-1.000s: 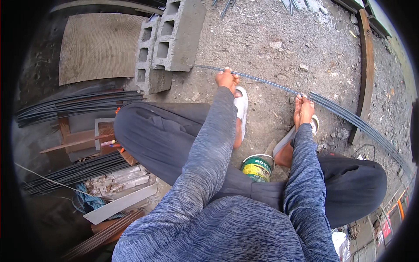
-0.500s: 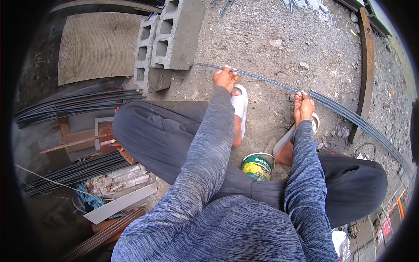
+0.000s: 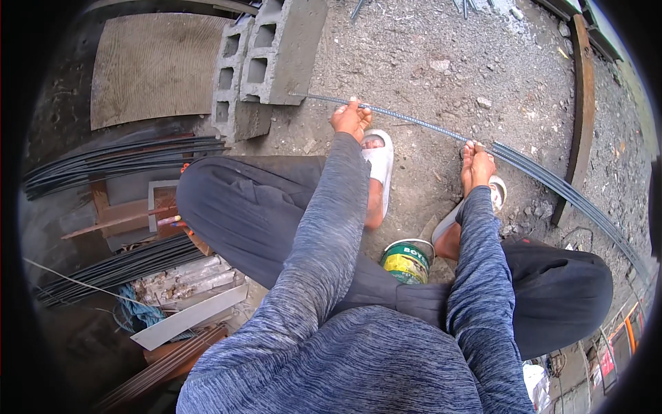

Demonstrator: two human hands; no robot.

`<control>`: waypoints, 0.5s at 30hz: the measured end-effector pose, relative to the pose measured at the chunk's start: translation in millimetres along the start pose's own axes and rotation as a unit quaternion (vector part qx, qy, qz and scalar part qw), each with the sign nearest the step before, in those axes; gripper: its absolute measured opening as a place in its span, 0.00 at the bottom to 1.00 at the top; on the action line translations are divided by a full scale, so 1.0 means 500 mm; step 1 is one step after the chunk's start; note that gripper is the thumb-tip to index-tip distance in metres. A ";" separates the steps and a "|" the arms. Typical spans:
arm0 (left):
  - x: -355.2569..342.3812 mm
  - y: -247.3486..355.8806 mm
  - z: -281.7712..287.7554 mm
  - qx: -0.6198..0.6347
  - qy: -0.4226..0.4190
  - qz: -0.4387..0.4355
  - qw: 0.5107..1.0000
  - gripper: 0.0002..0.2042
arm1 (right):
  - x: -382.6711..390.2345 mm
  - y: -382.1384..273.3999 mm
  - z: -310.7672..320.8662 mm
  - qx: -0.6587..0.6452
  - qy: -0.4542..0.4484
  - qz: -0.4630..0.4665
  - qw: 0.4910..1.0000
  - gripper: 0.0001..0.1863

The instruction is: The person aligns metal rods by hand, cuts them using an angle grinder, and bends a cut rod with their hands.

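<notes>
A thin ribbed steel bar (image 3: 422,123) runs across the ground in front of my feet. My left hand (image 3: 352,121) is closed round it near its left end, which reaches the foot of the concrete blocks. Farther right, my right hand (image 3: 477,167) pinches the same bar, its fingertips beside the ends of a bundle of ribbed bars (image 3: 567,192). That bundle curves away to the lower right. How the held bar passes the bundle behind my right fingers cannot be made out.
Hollow concrete blocks (image 3: 294,58) stand at the back left beside a wooden board (image 3: 158,69). Between my feet is a green and yellow bucket (image 3: 407,263). A wooden beam (image 3: 581,103) lies at the right. More dark bars (image 3: 124,162) are stacked on the left.
Both hands have shifted slightly left, still on the bar. Its left end now reaches a little farther along the blocks' foot.
</notes>
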State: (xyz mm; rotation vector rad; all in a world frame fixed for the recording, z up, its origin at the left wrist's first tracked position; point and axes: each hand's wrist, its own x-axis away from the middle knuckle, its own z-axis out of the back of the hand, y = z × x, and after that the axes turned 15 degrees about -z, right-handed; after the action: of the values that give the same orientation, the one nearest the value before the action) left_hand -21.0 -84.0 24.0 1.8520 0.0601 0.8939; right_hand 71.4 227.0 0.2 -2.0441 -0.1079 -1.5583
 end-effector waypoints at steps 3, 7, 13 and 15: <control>-0.003 0.002 0.001 0.014 0.004 0.000 1.000 0.09 | -0.004 0.000 -0.001 -0.002 0.002 -0.003 1.000 0.05; -0.012 0.006 0.012 0.005 -0.016 -0.009 1.000 0.08 | -0.002 0.005 -0.006 -0.035 -0.023 -0.017 0.999 0.03; -0.019 0.002 0.013 0.012 -0.030 -0.008 0.999 0.08 | 0.002 0.005 -0.013 -0.032 -0.001 0.001 1.000 0.02; -0.022 0.003 0.017 0.011 -0.031 -0.009 0.999 0.08 | 0.011 0.008 -0.021 -0.032 -0.001 0.002 0.999 0.02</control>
State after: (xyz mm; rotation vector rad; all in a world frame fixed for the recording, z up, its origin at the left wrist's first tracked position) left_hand -24.5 -96.1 17.7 1.8960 0.0483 0.8269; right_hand 65.9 217.1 5.6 -2.0939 -0.0547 -1.5758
